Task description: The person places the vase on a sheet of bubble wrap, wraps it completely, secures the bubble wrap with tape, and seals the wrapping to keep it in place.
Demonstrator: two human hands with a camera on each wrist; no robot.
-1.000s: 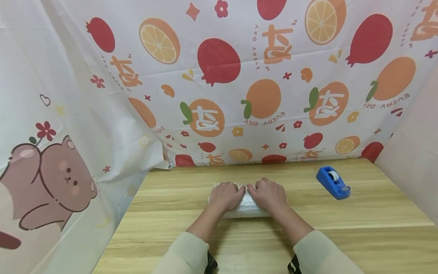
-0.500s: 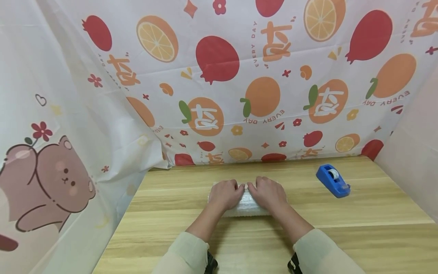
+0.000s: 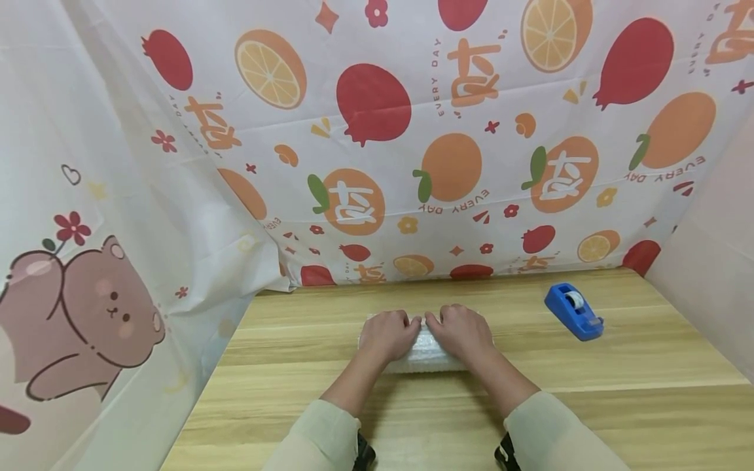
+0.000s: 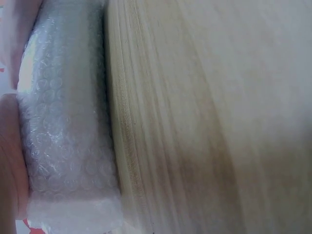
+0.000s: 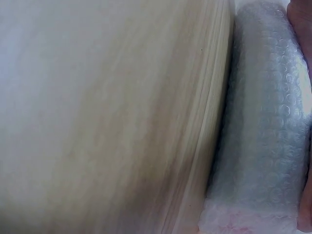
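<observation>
A roll of clear bubble wrap (image 3: 425, 356) lies crosswise on the wooden table (image 3: 294, 386). My left hand (image 3: 389, 335) grips its left part from above, and my right hand (image 3: 463, 333) grips the right part the same way. Both thumbs point inward on top, close together but apart. The fingers on the far side are mostly hidden. In the left wrist view the bubble wrap (image 4: 68, 126) shows its near side, with parts of a hand along its left edge. The right wrist view has the bubble wrap (image 5: 265, 122) with a hand at its right edge. Whatever is inside cannot be made out.
A blue tape dispenser (image 3: 574, 314) holding a roll of tape stands on the table to the right of the hands. Fruit-printed cloth (image 3: 453, 216) hangs behind the table's far edge. Another cloth with a bear print (image 3: 126, 307) hangs on the left.
Both hands keep their hold on the bubble wrap, in nearly the same place. Only the head view has shifted slightly.
</observation>
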